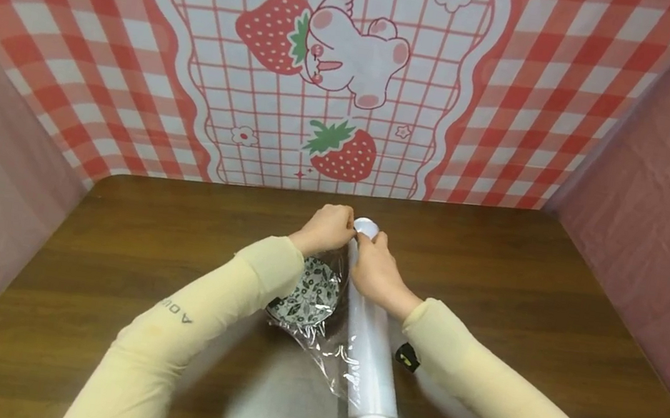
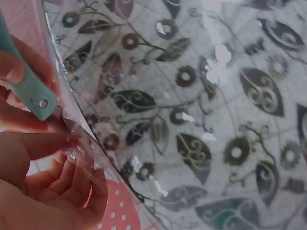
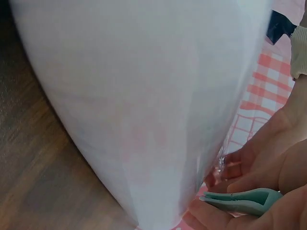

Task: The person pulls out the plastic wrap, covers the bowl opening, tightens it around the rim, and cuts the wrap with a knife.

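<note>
Brings two cream arm sleeves [image 1: 198, 318], printed with dark lettering, nearest the camera, slanting in from the lower edge. Faces a wide red-and-white checked cloth [image 1: 538, 109], decorated with strawberries and a white cartoon animal turned sideways. Works between pink side panels [image 1: 665, 172], at a dark brown wood-grain worktop [image 1: 138, 266]. Has a long white roll of cling film [image 1: 374, 359] lying aslant on the worktop, near end toward the camera, far end beside both hands. Has a round leaf-patterned dish [image 1: 312, 296] just left of the roll, under clear, wrinkled film [image 1: 326, 352] spanning from dish to roll. Grips a mint-green riveted tool [image 2: 31, 88] in the right hand [image 1: 377, 273], over the far part of the roll, with fingers closed about the handle. Cannot tell of any touch between right hand and roll. Pinches a bunched bit of film between thumb and fingers of the left hand [image 1: 327, 228], near the far rim of the dish. Shows, just beside the right sleeve, a small black piece [image 1: 408, 356] with a yellow mark.
</note>
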A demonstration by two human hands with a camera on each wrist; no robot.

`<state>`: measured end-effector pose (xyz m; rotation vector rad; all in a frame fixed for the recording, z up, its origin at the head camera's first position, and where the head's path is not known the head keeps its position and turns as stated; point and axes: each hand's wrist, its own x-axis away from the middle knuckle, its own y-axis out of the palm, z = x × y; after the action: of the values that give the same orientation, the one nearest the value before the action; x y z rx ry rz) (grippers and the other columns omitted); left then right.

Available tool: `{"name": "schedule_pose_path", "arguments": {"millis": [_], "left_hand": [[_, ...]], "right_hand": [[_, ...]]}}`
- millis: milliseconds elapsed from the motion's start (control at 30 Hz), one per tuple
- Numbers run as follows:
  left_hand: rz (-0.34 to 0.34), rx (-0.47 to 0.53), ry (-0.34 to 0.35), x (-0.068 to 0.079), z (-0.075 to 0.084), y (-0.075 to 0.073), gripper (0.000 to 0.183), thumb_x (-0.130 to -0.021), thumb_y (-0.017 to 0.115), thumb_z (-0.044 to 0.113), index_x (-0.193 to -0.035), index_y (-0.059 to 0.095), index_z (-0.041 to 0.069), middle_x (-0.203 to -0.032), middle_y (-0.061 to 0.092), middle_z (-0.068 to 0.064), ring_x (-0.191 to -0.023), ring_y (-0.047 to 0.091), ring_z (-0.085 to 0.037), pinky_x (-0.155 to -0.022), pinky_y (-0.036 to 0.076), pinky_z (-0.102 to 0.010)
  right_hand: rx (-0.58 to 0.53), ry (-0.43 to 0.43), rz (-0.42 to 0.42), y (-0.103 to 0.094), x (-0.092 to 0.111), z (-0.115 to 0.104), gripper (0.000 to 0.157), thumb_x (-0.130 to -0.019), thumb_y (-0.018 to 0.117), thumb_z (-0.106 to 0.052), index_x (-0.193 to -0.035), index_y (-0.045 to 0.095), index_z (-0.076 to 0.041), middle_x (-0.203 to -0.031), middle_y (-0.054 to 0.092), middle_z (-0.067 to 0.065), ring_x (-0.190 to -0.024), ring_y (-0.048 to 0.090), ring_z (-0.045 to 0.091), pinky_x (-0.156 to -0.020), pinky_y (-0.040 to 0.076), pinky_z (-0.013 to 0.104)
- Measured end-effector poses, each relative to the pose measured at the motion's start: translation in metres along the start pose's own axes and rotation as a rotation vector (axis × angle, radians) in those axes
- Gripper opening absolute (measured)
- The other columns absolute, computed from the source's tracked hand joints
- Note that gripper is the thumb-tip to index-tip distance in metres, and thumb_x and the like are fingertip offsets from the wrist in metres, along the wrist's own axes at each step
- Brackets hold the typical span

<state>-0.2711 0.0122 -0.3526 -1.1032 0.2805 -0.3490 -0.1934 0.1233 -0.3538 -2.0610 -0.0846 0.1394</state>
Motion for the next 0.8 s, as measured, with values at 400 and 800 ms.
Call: {"name": "schedule_pose_path", "arguments": {"millis": [400,800], "left_hand": [[0.153,0.061,-0.009,0.0025,-0.0064,-0.0029,0.006,-0.083,0.057,0.011,-0.078,0.057,0.007,-0.076,0.062,-0.007,-0.072,0.058,-0.023,-0.065,0.048,-0.035],[-0.098,-0.048,0.122,-0.0036,0.0002,-0.0064,0.033,-0.088,0.049,0.005,-0.119,0.06,0.012,-0.112,0.062,-0.01,-0.104,0.056,-0.023,-0.089,0.045,-0.035]], "right_hand": [[0.024,-0.049,-0.008,0.0014,0.0028,-0.0031,0.047,-0.074,0.048,0.005,-0.121,0.048,0.006,-0.107,0.043,0.03,-0.079,0.056,0.04,-0.065,0.05,0.046],[-0.035,-0.05,-0.011,-0.004,0.0006,-0.0021,0.05,-0.074,0.046,0.004,-0.124,0.048,0.005,-0.109,0.048,0.032,-0.092,0.052,0.039,-0.076,0.048,0.048]]}}
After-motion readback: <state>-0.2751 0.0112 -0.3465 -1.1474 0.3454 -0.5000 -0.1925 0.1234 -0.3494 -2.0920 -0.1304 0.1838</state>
